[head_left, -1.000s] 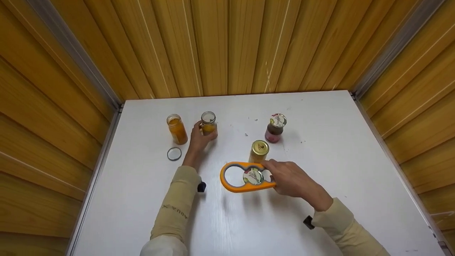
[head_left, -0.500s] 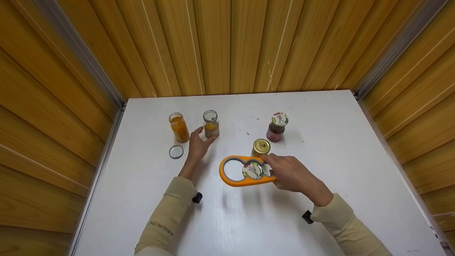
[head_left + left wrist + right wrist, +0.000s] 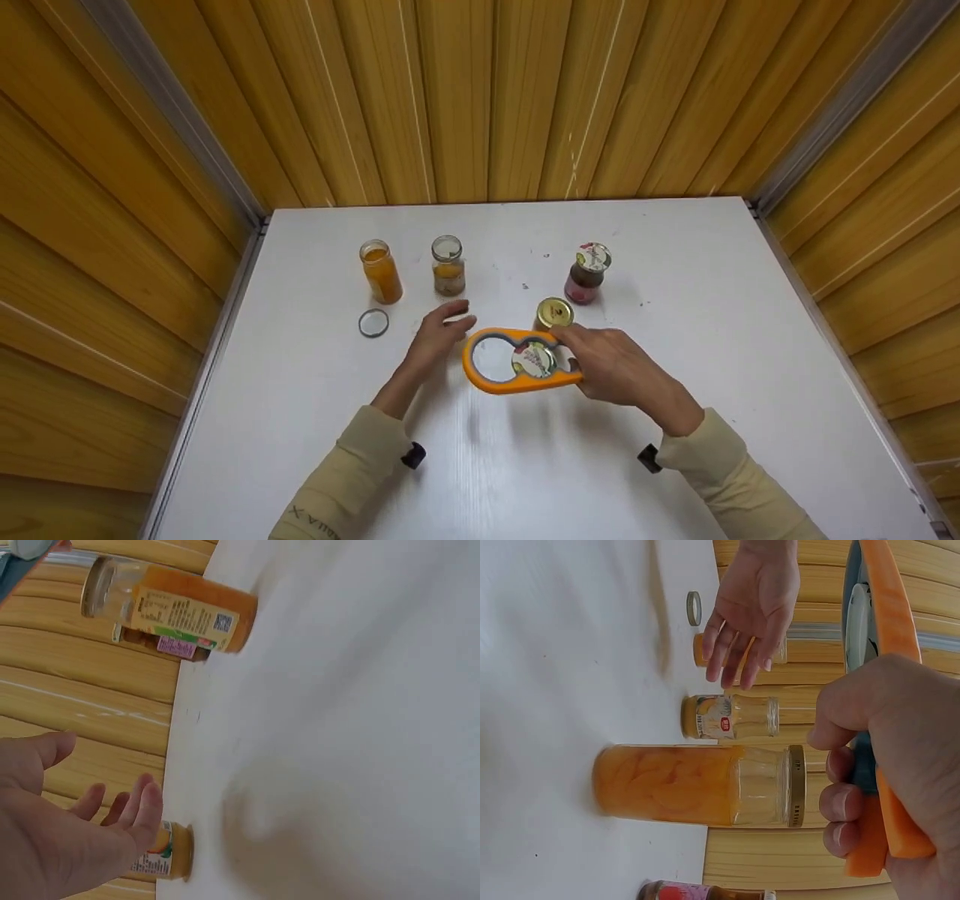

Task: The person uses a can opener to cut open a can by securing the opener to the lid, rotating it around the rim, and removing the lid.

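In the head view my right hand [image 3: 619,371] grips the narrow end of an orange opener [image 3: 487,382], which holds a patterned lid [image 3: 534,360] in its middle opening. Just behind the opener stands a jar with a gold lid [image 3: 555,310]; the right wrist view shows its orange contents [image 3: 667,784]. My left hand [image 3: 437,337] hovers left of the opener, fingers apart and holding nothing. Beyond that hand is a lidless jar [image 3: 449,277], partly filled. In the left wrist view the left hand [image 3: 82,825] is palm up, fingers loosely bent.
An open jar of orange contents [image 3: 383,279] stands at the left, with a loose lid [image 3: 373,322] in front of it. A dark jar with a patterned lid [image 3: 583,279] stands at the back right. Small specks lie on the white table [image 3: 300,420], bounded by wooden panels.
My left hand has let go of the lidless jar and moved back toward the opener. The opener, still in my right hand, shifted slightly toward the back, then stayed nearly still.
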{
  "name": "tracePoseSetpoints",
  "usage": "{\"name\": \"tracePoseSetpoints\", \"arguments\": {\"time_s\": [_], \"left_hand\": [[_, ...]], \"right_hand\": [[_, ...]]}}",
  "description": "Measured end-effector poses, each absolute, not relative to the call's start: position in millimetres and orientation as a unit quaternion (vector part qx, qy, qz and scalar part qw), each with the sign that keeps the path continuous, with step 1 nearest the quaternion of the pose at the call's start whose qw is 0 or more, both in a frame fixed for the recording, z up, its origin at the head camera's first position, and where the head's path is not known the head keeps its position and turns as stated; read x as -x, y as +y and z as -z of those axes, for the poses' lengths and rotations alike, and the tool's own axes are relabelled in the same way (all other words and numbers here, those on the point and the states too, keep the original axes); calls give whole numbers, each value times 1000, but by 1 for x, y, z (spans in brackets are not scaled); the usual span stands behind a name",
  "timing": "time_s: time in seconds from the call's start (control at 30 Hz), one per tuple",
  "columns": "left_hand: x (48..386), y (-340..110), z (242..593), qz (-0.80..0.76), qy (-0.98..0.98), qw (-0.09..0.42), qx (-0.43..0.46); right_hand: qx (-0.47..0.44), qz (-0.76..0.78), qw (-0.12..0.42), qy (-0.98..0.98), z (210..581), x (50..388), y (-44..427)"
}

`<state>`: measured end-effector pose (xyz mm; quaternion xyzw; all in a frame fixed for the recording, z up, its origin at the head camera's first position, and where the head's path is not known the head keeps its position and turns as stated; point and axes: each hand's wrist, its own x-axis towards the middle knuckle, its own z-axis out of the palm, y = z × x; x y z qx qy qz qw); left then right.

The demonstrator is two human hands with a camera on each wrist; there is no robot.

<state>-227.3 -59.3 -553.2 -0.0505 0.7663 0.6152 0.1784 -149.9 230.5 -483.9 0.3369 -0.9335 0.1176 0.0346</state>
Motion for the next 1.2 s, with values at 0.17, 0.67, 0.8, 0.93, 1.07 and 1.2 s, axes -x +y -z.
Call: {"name": "tracePoseSetpoints", "arguments": {"time_s": [0.17, 0.67, 0.8, 0.93, 1.07, 1.2], "left_hand": [[210, -53, 554, -643, 728, 239, 0], [182, -43, 555, -714, 625, 299, -103], [178, -41, 552, -727, 605, 308, -106], [174, -38, 550, -735, 588, 319, -110], [171, -36, 550, -746, 567, 329, -117], [168, -36, 554, -760, 543, 336, -125]], "right_hand": [[-344, -116, 48, -931, 485, 151, 232], [-334, -107, 32, -936, 490, 148, 236], [-329, -110, 27, -937, 492, 146, 236], [-326, -114, 25, -938, 493, 145, 237], [-330, -118, 28, -936, 496, 144, 237], [-341, -117, 45, -932, 500, 142, 238]]}}
